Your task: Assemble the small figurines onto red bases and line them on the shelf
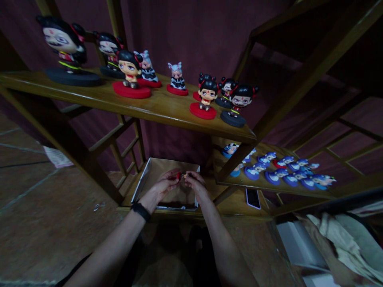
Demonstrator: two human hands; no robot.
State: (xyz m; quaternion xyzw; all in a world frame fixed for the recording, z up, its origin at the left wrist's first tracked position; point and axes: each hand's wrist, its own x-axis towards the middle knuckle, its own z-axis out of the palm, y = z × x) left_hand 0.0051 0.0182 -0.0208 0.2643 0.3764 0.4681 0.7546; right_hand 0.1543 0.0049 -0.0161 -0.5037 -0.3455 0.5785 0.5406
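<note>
My left hand and my right hand meet low in the middle, over an open cardboard box on the bottom shelf. Their fingers pinch together on a tiny red and dark piece held between them. A black band circles my left wrist. What the small piece is cannot be made out.
A wooden shelf above carries several big-headed figurines on red and black bases. To the right a lower shelf holds several blue figurines. A phone lies beside the box. Cloth and a white box sit at bottom right.
</note>
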